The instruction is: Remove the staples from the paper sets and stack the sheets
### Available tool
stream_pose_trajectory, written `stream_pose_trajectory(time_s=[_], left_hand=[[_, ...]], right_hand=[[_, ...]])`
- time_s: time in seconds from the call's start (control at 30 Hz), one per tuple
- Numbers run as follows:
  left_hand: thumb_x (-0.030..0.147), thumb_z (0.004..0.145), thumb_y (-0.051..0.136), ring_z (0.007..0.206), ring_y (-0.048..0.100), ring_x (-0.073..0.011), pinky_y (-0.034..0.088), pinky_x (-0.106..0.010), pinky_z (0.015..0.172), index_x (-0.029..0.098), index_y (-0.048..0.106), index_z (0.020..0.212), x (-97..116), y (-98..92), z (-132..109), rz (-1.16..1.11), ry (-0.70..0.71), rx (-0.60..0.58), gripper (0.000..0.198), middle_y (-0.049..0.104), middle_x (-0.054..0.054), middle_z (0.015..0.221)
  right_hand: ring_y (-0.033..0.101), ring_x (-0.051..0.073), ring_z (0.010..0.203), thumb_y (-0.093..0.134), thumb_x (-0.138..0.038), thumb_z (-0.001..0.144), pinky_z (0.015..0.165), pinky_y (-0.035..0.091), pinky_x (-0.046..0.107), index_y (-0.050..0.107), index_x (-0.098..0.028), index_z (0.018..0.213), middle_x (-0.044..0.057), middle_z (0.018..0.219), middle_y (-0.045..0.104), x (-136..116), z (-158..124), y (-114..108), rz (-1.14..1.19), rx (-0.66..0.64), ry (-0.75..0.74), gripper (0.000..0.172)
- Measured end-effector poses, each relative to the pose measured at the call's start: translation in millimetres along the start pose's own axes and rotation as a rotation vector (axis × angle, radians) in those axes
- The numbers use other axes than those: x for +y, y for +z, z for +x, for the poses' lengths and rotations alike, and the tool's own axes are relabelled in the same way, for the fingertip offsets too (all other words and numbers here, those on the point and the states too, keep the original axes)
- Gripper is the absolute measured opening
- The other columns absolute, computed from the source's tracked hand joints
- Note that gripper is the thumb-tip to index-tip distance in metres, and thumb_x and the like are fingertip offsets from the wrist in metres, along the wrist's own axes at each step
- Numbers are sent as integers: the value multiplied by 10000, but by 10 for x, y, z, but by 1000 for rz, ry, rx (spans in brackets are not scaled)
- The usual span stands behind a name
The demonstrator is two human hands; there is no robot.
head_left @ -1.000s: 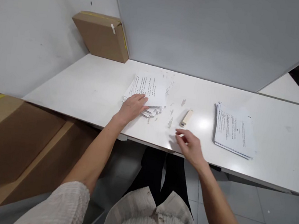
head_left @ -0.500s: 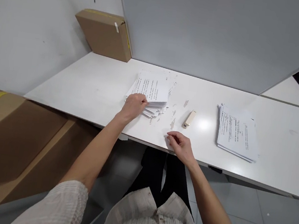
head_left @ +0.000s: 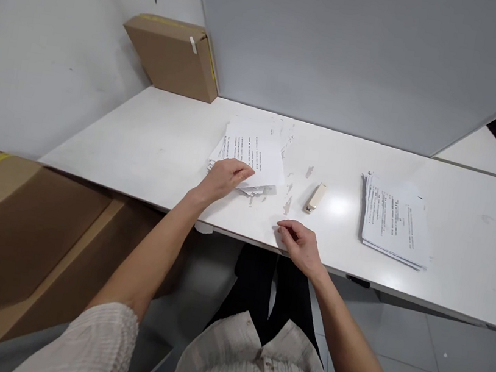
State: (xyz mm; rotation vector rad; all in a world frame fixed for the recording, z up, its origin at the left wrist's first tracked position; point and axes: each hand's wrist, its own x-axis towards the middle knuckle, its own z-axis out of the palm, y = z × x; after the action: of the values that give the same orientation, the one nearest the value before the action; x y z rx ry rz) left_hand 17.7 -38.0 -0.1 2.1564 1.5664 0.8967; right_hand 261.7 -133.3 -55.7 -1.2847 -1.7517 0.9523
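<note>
A pile of printed sheets (head_left: 269, 149) lies on the white table, its edges uneven. My left hand (head_left: 223, 179) is closed at the near left corner of the pile, fingers pressed together over the top sheet. It seems to pinch that sheet, though the hand covers the corner itself. At the table's front edge rests my right hand (head_left: 300, 242), its fingers curled in and nothing showing between them. A small cream stapler (head_left: 316, 198) lies just beyond the right hand, untouched. Farther right is a neater stack of printed sheets (head_left: 395, 222).
A flat cardboard box (head_left: 173, 58) leans against the wall at the table's back left corner. Large cardboard boxes (head_left: 16, 227) with yellow tape stand at the left below the table. A grey panel (head_left: 340, 57) rises along the table's back edge.
My left hand has moved slightly right over the pile. The top sheet now sits nearer and farther right, with different print showing. My right hand and the stapler have stayed put.
</note>
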Motion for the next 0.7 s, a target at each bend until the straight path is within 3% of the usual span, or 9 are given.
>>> stream_pose_trajectory(time_s=[0.1, 0.23, 0.4, 0.53, 0.7], left_hand=[[382, 792, 614, 965, 539, -234, 404, -387, 895, 196, 656, 1005, -66, 90, -11, 239, 160, 23, 285, 632, -82, 1006], [445, 771, 630, 988, 511, -261, 419, -394, 886, 181, 634, 1074, -140, 172, 0, 393, 282, 27, 403, 596, -113, 1062], [436, 814, 577, 926, 524, -253, 442, -369, 845, 158, 645, 1037, -140, 151, 12, 518, 355, 12, 362, 608, -125, 1031], [526, 801, 547, 933, 536, -270, 452, -390, 825, 164, 635, 1068, -101, 123, -17, 555, 382, -18, 458, 610, -148, 1056], [349, 910, 431, 1000, 552, -243, 429, -391, 901, 168, 659, 1004, -10, 97, -71, 464, 363, -65, 306, 626, -126, 1096]], right_hand=[[590, 158, 685, 501, -320, 859, 622, 459, 274, 654, -191, 953, 45, 808, 675, 2, -7, 4, -7, 3, 9, 222], [589, 153, 677, 498, -316, 860, 610, 456, 267, 657, -200, 952, 40, 817, 676, -1, -11, 7, -31, 10, -3, 217], [600, 157, 699, 498, -305, 861, 620, 465, 270, 656, -201, 951, 42, 837, 679, 3, -10, 6, -31, 18, -30, 209], [605, 158, 691, 496, -300, 863, 613, 468, 271, 655, -200, 957, 45, 835, 682, 9, -13, 10, -32, 21, -31, 209], [604, 156, 686, 492, -298, 866, 614, 468, 271, 653, -206, 960, 44, 839, 681, 17, -12, 21, -42, 23, -48, 208]])
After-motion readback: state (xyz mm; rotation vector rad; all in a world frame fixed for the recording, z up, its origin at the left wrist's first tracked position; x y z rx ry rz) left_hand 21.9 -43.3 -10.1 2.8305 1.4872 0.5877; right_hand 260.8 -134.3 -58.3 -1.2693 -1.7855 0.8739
